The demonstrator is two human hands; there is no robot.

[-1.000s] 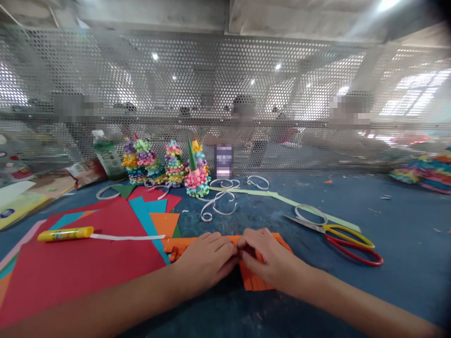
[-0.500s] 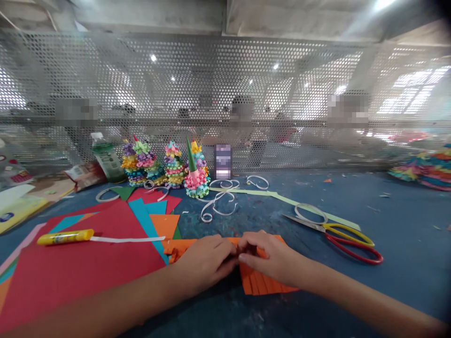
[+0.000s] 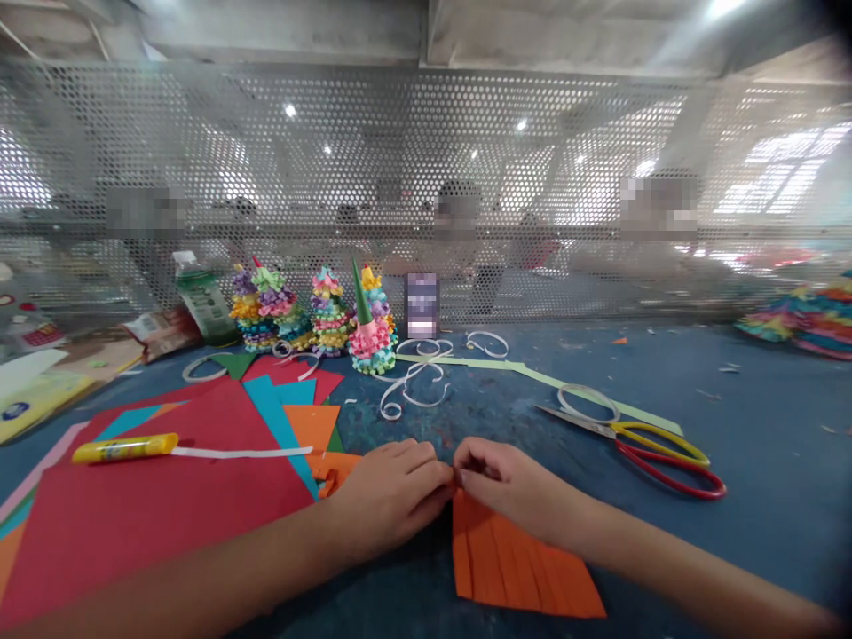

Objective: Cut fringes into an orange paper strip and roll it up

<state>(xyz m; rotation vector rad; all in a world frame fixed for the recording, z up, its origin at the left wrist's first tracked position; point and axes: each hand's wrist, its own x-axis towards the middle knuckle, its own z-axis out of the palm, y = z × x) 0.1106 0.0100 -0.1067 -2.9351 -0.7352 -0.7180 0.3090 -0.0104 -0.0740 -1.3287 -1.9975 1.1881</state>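
Two hands: held together above the near part of the table, fingertips meeting.

Left hand (image 3: 390, 497): fingers curled and nearly closed, knuckles up; whether paper is gripped is hidden and cannot be told.

Right hand (image 3: 512, 488): nearly closed, its fingers pinched on the top edge of the fringed sheet (image 3: 519, 564).

Sheet position: orange paper, cut with parallel slits, laid on the blue table (image 3: 752, 532) nearer the person than the hands, its top edge gathered at the fingertips.

Handling: a light, even pinch is judged best, so that the cut strips are left uncreased and the edge is not torn.

Scrap: a small orange piece (image 3: 331, 484) is seen just beside the left hand.

Nearby: red card (image 3: 160, 532) lies left of the hands, a glue stick (image 3: 124, 448) on it; scissors (image 3: 658, 457) with yellow and red handles lie well to the right, near white paper curls (image 3: 413, 390).

Backdrop: paper trees (image 3: 369, 333) are ranged before a perforated metal screen (image 3: 426, 151), with blurred people (image 3: 459, 248) beyond it.
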